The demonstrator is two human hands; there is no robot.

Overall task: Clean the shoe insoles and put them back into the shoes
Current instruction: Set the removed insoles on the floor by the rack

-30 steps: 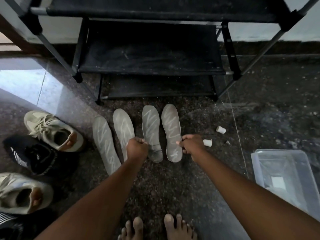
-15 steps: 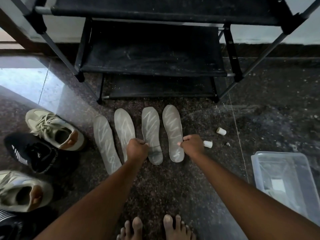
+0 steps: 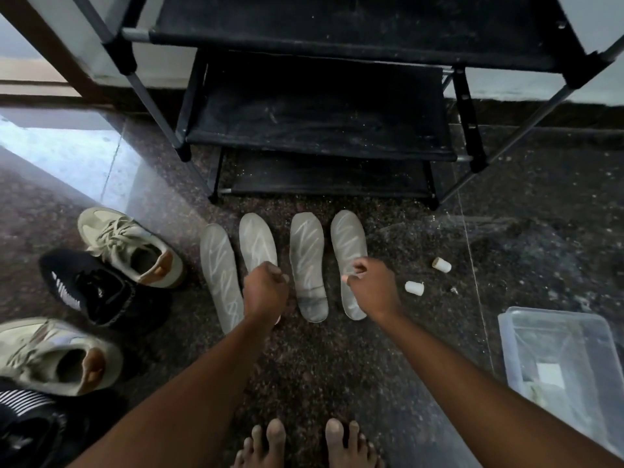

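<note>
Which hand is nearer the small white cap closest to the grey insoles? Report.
Right. The right hand is left of the small white cap, over the rightmost grey insole; the left hand is farther left, over the second insole from the left.

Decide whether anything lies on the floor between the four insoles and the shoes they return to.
Nothing visible does. Only bare floor separates the leftmost insole from the nearest beige shoe and the black shoe; both openings face up, uncovered.
</note>
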